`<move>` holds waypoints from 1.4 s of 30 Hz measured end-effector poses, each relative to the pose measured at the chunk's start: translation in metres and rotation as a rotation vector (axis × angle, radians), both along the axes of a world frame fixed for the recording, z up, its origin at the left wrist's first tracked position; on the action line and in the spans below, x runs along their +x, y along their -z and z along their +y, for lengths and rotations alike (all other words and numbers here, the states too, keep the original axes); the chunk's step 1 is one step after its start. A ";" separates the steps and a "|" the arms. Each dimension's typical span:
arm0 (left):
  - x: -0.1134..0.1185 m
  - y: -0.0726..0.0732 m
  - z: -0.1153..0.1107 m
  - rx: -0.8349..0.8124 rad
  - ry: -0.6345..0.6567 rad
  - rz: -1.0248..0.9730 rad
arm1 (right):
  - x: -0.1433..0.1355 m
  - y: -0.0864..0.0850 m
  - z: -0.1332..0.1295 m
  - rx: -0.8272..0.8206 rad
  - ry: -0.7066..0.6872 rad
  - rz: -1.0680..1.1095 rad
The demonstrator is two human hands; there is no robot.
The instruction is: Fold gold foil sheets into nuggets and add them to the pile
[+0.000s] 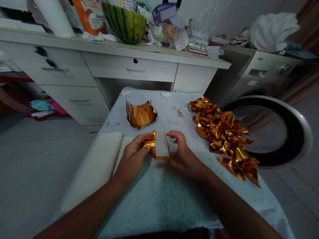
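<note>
A small sheet (161, 144), pale on its face with shiny gold at its left side and lower edge, lies between my hands over the cloth-covered table. My left hand (133, 157) pinches its folded gold left part between thumb and fingers. At the sheet's right side is my right hand (183, 154), its index finger and thumb apart, the other fingers curled and partly hidden. Beyond the hands stands a curved stack of gold foil (141, 114). Folded gold foil pieces (221, 127) are heaped on the right.
Pale paper sheets (97, 162) lie at the table's left. Small scraps (178, 112) sit past the hands. Behind is a white counter (154, 51) with half a watermelon (124, 25) and clutter. At the right, a washing machine's round door (304, 132) hangs open beside the table.
</note>
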State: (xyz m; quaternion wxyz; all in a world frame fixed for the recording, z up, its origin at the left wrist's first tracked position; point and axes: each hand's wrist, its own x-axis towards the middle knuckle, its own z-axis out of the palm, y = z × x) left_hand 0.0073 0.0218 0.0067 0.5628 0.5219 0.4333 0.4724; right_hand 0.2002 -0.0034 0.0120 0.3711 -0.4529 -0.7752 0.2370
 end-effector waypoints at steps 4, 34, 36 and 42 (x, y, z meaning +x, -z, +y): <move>0.001 -0.002 0.002 0.028 0.018 0.135 | -0.005 0.001 -0.001 0.086 0.030 -0.145; -0.008 0.005 0.006 0.486 0.361 0.811 | -0.008 0.000 0.004 -0.168 -0.063 -0.293; -0.008 0.004 0.005 0.480 0.367 0.809 | -0.012 0.001 0.004 -0.187 -0.033 -0.307; -0.008 0.004 0.005 0.477 0.376 0.856 | -0.019 0.002 0.005 -0.207 0.040 -0.338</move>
